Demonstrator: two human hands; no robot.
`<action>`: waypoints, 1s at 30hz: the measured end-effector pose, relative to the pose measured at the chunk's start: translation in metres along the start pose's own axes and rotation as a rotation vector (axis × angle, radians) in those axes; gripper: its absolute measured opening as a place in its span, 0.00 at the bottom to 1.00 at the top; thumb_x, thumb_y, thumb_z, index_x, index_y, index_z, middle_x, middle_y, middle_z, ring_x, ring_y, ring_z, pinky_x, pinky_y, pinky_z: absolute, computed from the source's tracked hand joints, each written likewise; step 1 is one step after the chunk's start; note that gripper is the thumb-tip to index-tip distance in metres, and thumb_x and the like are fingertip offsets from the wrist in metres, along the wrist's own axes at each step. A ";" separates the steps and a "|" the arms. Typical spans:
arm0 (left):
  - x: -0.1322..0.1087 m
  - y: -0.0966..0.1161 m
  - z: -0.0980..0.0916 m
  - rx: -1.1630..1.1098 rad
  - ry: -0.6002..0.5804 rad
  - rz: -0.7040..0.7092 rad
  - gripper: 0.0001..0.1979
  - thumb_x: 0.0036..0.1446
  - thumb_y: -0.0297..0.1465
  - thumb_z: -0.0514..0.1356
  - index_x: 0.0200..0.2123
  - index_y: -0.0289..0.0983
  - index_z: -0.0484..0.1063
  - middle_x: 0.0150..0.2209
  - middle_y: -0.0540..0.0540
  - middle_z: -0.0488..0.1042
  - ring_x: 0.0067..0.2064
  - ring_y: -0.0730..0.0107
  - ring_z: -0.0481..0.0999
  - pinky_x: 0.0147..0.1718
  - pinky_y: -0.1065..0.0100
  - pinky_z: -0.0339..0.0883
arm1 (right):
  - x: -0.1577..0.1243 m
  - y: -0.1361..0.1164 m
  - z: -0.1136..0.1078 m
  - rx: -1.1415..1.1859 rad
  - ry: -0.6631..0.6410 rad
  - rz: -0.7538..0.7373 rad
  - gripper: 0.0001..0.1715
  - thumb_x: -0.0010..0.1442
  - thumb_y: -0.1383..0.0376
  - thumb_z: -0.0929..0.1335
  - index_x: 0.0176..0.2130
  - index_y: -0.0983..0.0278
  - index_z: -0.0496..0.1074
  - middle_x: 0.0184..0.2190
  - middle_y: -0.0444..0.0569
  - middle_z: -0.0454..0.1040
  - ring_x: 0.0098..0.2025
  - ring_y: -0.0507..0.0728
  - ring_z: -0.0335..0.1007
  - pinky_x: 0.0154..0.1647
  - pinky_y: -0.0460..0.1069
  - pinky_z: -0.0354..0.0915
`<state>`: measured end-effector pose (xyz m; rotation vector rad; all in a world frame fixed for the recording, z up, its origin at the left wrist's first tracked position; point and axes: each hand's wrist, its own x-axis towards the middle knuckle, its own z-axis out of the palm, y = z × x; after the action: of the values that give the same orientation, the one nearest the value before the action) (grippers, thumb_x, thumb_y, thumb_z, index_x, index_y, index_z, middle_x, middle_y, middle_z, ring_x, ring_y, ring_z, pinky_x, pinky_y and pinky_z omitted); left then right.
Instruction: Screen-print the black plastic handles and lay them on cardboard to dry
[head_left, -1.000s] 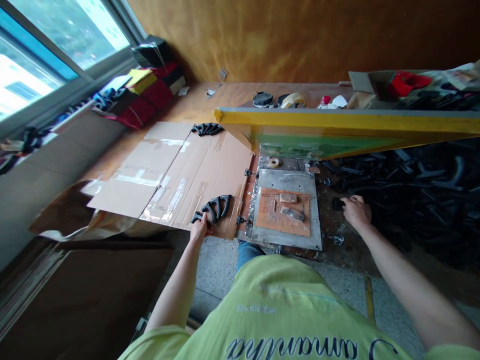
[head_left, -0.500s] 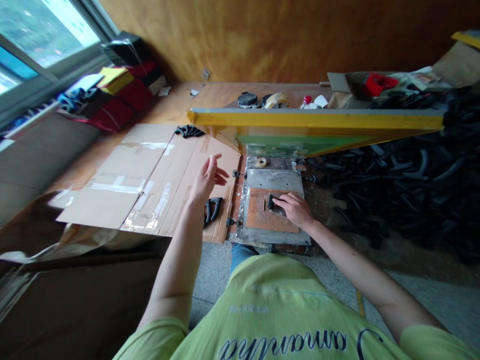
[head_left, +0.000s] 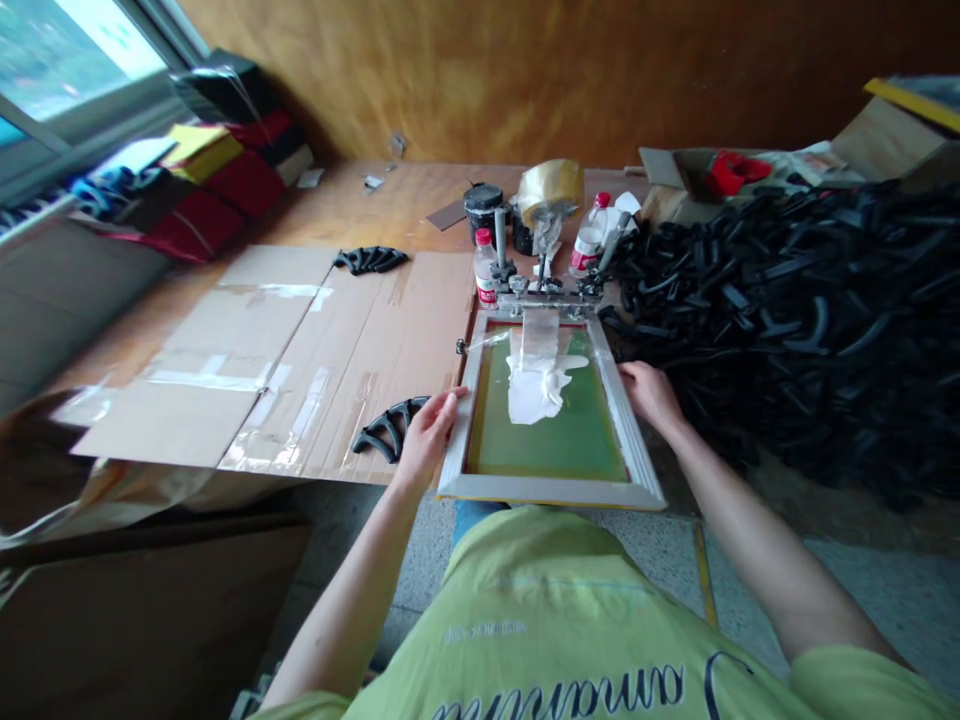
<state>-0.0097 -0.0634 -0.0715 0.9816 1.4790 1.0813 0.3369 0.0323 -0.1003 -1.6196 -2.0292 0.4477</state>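
Observation:
A screen printing frame [head_left: 555, 492] with a pale metal border lies lowered in front of me, hinged at its far end to a clamp [head_left: 551, 298]. White ink [head_left: 531, 400] is spread on its green mesh [head_left: 547, 450], and a flat whitish blade [head_left: 540, 335] rests in the ink. My left hand [head_left: 429, 437] grips the frame's left edge between thumb and fingers. On the opposite edge, my right hand [head_left: 651, 395] has its fingers closed at the rim. The plate under the frame is hidden. Curved black plastic handles [head_left: 386, 432] lie just left of my left hand.
Flattened cardboard [head_left: 247, 340] covers the bench at left, with another row of black handles [head_left: 371, 260]. A large heap of black handles [head_left: 750, 300] fills the right. Behind the clamp stand red-capped bottles [head_left: 486, 270], a black tub [head_left: 484, 205] and a tape roll [head_left: 551, 190].
The raised frame has come down flat over the plate. My right hand has left the small black piece on the plate, and both hands now hold the frame's sides. More handles show at left.

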 end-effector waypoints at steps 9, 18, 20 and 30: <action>0.014 -0.081 0.007 0.166 -0.004 -0.108 0.34 0.57 0.47 0.60 0.64 0.39 0.64 0.32 0.47 0.77 0.28 0.70 0.74 0.23 0.73 0.64 | 0.043 -0.092 0.040 -0.281 -0.168 -0.334 0.18 0.58 0.64 0.72 0.48 0.66 0.73 0.46 0.57 0.74 0.49 0.64 0.68 0.49 0.56 0.66; 0.018 -0.092 0.004 0.130 -0.041 -0.145 0.33 0.58 0.49 0.59 0.61 0.37 0.67 0.35 0.46 0.78 0.30 0.71 0.73 0.26 0.74 0.64 | -0.013 -0.083 0.026 -0.266 -0.467 -0.724 0.09 0.58 0.75 0.65 0.35 0.65 0.74 0.34 0.51 0.76 0.38 0.57 0.68 0.36 0.49 0.58; 0.019 -0.095 0.004 0.126 -0.028 -0.120 0.31 0.57 0.49 0.60 0.58 0.36 0.70 0.37 0.45 0.78 0.33 0.69 0.75 0.28 0.73 0.65 | -0.009 -0.084 0.023 -0.254 -0.465 -0.716 0.06 0.57 0.74 0.67 0.32 0.64 0.73 0.31 0.49 0.75 0.37 0.56 0.68 0.35 0.49 0.57; 0.014 -0.088 0.005 0.042 -0.027 -0.148 0.34 0.55 0.50 0.61 0.59 0.36 0.68 0.30 0.48 0.76 0.26 0.73 0.72 0.23 0.74 0.62 | -0.026 -0.083 0.038 -0.229 -0.348 -0.659 0.10 0.62 0.71 0.66 0.43 0.63 0.75 0.38 0.49 0.78 0.39 0.56 0.72 0.37 0.48 0.62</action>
<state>-0.0113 -0.0724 -0.1602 0.8973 1.5326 0.9306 0.2523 -0.0103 -0.0908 -0.9237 -2.7975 0.2650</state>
